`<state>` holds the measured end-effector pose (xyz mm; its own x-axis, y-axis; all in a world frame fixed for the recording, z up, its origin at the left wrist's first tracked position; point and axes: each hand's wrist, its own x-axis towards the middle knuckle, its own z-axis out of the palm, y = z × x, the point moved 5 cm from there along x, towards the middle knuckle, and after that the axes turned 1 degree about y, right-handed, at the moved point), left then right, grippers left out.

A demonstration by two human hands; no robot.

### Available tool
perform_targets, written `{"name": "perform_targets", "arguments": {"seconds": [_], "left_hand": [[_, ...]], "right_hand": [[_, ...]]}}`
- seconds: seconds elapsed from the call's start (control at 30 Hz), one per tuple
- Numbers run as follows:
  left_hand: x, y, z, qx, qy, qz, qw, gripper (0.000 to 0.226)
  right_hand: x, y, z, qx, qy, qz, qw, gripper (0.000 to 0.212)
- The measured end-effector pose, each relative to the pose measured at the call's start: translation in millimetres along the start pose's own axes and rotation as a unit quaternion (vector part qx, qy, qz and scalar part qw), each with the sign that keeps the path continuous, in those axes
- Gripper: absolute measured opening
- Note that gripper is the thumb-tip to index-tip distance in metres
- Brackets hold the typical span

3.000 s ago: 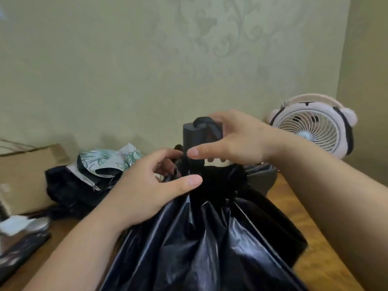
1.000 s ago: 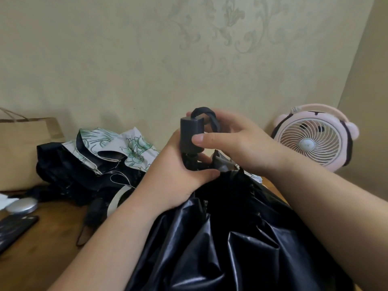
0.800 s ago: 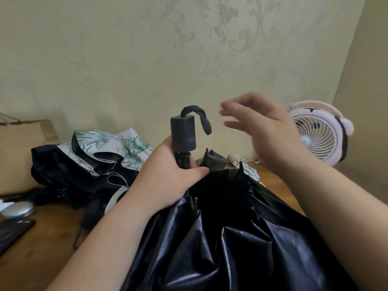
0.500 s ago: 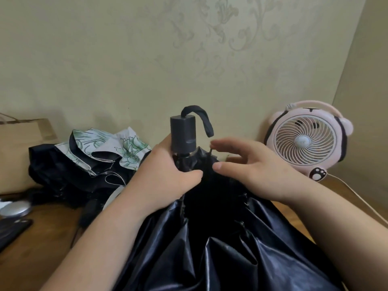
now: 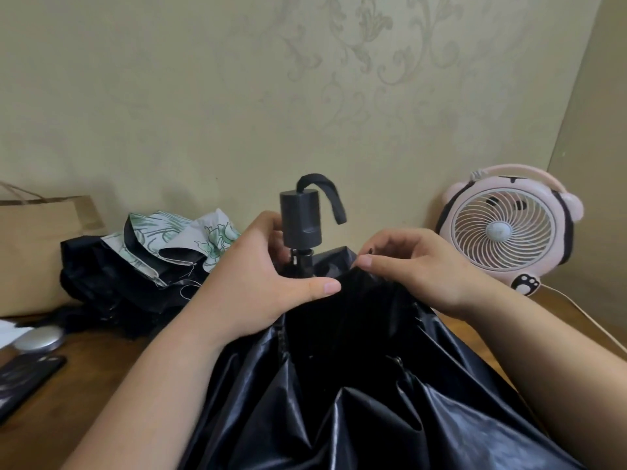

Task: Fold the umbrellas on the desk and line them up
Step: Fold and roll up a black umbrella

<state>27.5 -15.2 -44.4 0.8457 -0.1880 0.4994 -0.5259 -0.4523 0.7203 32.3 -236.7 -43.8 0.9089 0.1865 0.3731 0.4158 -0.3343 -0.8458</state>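
Observation:
A black umbrella (image 5: 356,395) stands in front of me, handle up, its glossy canopy loose and bunched below. The dark grey handle (image 5: 301,218) with a wrist strap sticks up between my hands. My left hand (image 5: 261,283) grips the shaft and gathered cloth just under the handle. My right hand (image 5: 417,266) pinches the canopy's upper edge to the right of the shaft. A second umbrella (image 5: 163,256), floral white and green with a black lining, lies crumpled on the desk (image 5: 84,385) at the back left.
A pink and white panda desk fan (image 5: 509,228) stands at the back right, its cable trailing along the desk. A brown paper bag (image 5: 34,252) leans on the wall at left. A round silver object (image 5: 39,338) and a black phone (image 5: 23,381) lie at the left edge.
My right hand let go of the handle, swung away, then came down onto the canopy edge right of the shaft and now pinches it. My left hand kept gripping below the handle.

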Motion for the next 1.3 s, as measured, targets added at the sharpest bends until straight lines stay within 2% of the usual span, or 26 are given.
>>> {"name": "perform_targets", "arguments": {"seconds": [0.13,0.27,0.37,0.43,0.5,0.53,0.67,0.77,0.87,1.0,1.07,1.2,1.3], "left_hand": [[1,-8,6,-0.082,-0.018,-0.005,0.996,0.08],[4,-14,9,-0.09,-0.019,-0.011,0.996,0.094],[4,-13,10,-0.072,-0.026,-0.005,0.997,0.104],[3,-11,11,-0.062,-0.035,-0.004,0.997,0.104],[2,-8,12,-0.067,-0.042,0.0,0.997,0.094],[1,-6,13,-0.073,-0.042,0.003,0.996,0.087],[1,-5,19,-0.104,-0.037,0.004,0.994,0.074],[3,-7,21,-0.12,-0.029,0.014,0.992,0.062],[4,-7,21,-0.123,-0.007,0.01,0.992,0.048],[7,-10,21,-0.122,0.003,0.002,0.993,0.042],[6,-10,21,-0.13,0.008,-0.003,0.992,0.042],[5,-9,24,-0.159,0.004,-0.001,0.987,0.041],[5,-5,26,-0.179,-0.005,0.016,0.984,0.03]], "right_hand": [[4,-2,2,-0.09,0.073,0.008,0.993,0.006],[4,-12,18,-0.152,0.065,-0.026,0.986,0.016],[5,-17,28,-0.15,0.051,-0.047,0.986,0.02],[5,-18,30,-0.114,0.053,-0.034,0.991,0.028],[4,-17,31,-0.058,0.068,0.001,0.996,0.042],[4,-17,32,-0.022,0.079,0.015,0.997,0.043],[4,-17,43,0.155,0.116,0.042,0.98,0.027],[5,-20,50,0.198,0.123,0.033,0.972,0.024],[5,-20,48,0.152,0.151,0.006,0.977,0.032],[-9,-20,26,-0.056,0.219,-0.055,0.973,0.027],[-17,-14,17,-0.063,0.198,-0.061,0.976,0.024],[-22,-12,21,0.044,0.107,-0.056,0.992,0.009],[-17,-18,28,0.034,0.064,-0.048,0.996,0.007]]}}
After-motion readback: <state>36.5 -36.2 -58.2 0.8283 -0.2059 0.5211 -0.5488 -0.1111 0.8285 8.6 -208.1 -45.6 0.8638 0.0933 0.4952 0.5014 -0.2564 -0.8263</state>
